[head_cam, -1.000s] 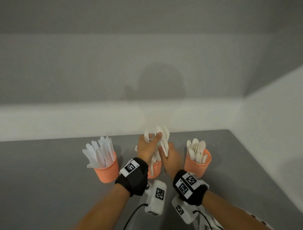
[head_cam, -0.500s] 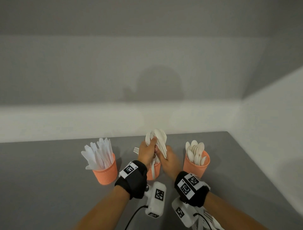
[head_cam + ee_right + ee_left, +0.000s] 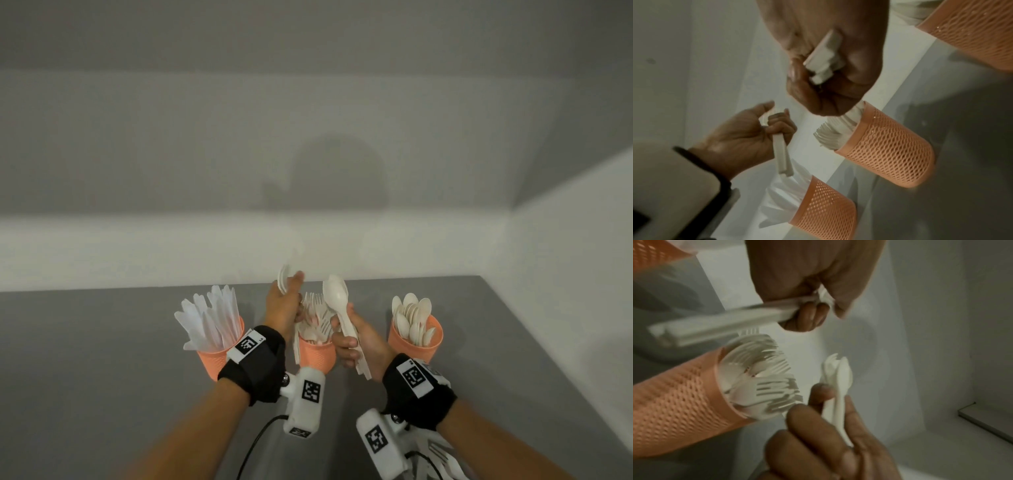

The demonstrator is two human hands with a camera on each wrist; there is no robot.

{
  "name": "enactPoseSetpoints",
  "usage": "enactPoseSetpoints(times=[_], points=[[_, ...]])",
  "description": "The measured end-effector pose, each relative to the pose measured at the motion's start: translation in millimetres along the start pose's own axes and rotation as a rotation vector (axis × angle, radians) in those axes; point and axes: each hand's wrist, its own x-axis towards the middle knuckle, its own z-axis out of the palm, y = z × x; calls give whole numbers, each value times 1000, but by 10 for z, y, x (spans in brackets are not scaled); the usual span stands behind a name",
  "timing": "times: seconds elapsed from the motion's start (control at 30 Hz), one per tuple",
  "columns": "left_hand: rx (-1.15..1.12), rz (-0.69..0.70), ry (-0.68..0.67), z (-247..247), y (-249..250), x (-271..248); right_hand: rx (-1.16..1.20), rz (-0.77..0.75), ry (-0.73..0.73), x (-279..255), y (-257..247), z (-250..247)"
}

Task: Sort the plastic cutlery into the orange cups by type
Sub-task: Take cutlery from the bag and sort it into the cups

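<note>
Three orange mesh cups stand in a row on the grey table: the knife cup (image 3: 219, 358) at left, the fork cup (image 3: 317, 354) in the middle, the spoon cup (image 3: 416, 346) at right. My left hand (image 3: 287, 301) grips a few white spoons (image 3: 283, 281) just left of and above the fork cup. My right hand (image 3: 347, 337) grips another bunch of spoons (image 3: 336, 295), bowls up, between the fork and spoon cups. In the left wrist view the spoon handles (image 3: 725, 324) stick out over the fork cup (image 3: 684, 394). The right wrist view shows handle ends (image 3: 824, 56) in my right fist.
A pale wall runs close behind the cups and another closes the right side of the table (image 3: 102, 359). Some loose white cutlery (image 3: 442, 459) lies under my right forearm at the near edge. Bare grey surface lies left of the knife cup.
Both hands held one bundle of spoons together above the fork cup. They have now drawn apart, the left going left and the right going right, each keeping part of the bundle.
</note>
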Motion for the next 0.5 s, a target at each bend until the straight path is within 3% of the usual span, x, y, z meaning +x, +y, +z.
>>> enactPoseSetpoints(times=[0.1,0.17,0.33,0.5], points=[[121,-4,-195,12,-56,-61,-43,3,-78,-17,-4,75],[136,-30,-245,54,-90,-96,-77,25,-101,-42,9,145],[307,77,-61,165,-154,-83,-308,-44,71,-62,48,173],[345,141,-7,223,-227,-96,-466,-161,211,-26,14,113]])
